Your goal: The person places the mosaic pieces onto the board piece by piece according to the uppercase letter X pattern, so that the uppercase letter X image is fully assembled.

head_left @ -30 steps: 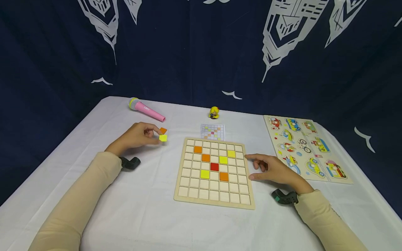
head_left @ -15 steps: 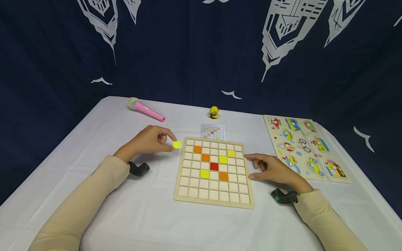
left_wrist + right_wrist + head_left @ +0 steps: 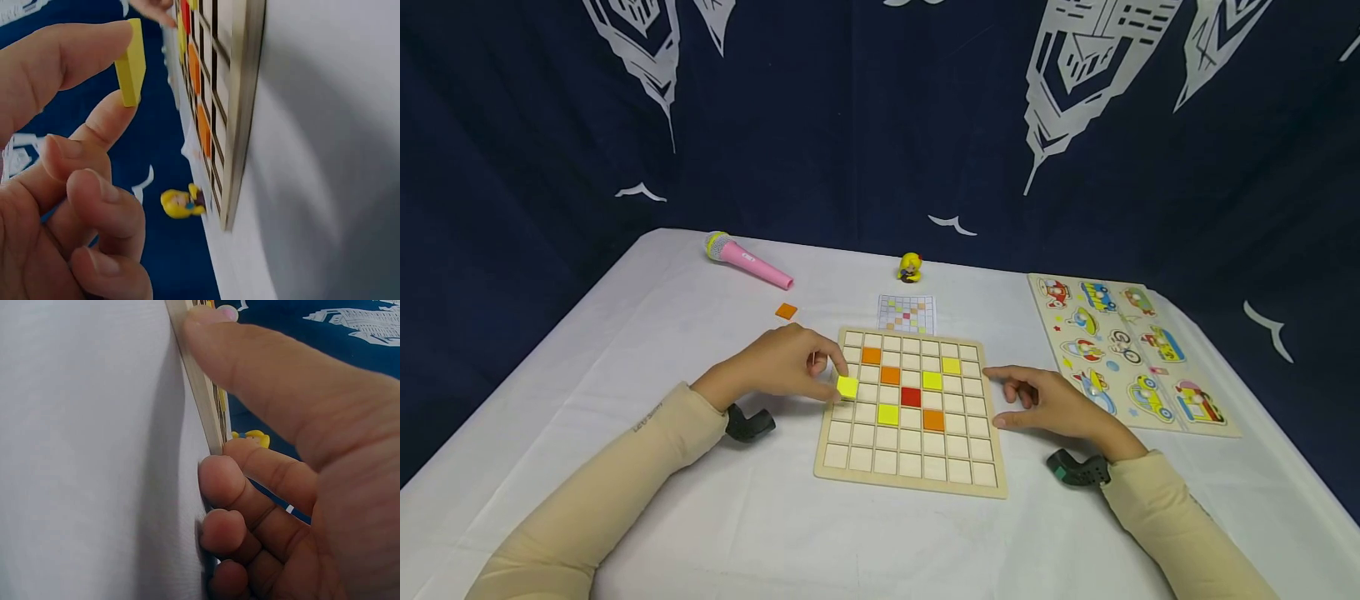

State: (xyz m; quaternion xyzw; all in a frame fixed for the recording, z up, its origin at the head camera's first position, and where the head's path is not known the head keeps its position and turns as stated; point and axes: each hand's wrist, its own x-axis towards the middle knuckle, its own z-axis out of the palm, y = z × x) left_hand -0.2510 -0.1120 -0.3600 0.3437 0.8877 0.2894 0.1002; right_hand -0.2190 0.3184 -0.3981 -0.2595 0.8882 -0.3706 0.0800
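Note:
Between thumb and index finger, my left hand (image 3: 782, 362) pinches a yellow square tile (image 3: 847, 388) above the left side of the wooden grid board (image 3: 910, 488). The left wrist view shows this tile (image 3: 131, 65) held clear of the board, its other fingers curled loosely. On the board lie several coloured tiles, among them a red tile (image 3: 911, 397) near the middle and an orange tile (image 3: 933, 420). At the board's right edge, my right hand (image 3: 1048, 407) rests its thumb (image 3: 219, 337) and index fingertip against the rim; its remaining fingers are bent loosely.
A loose orange tile (image 3: 786, 311) lies behind my left hand. Behind the board are a printed pattern card (image 3: 907, 315) and a yellow-haired figurine (image 3: 910, 268). A pink toy microphone (image 3: 748, 260) lies far left, and a vehicle picture puzzle (image 3: 1131, 358) sits right.
My left hand has carried the yellow tile rightward and nearer, from beside the loose orange tile to over the board's left side. The right hand stays at the board's edge.

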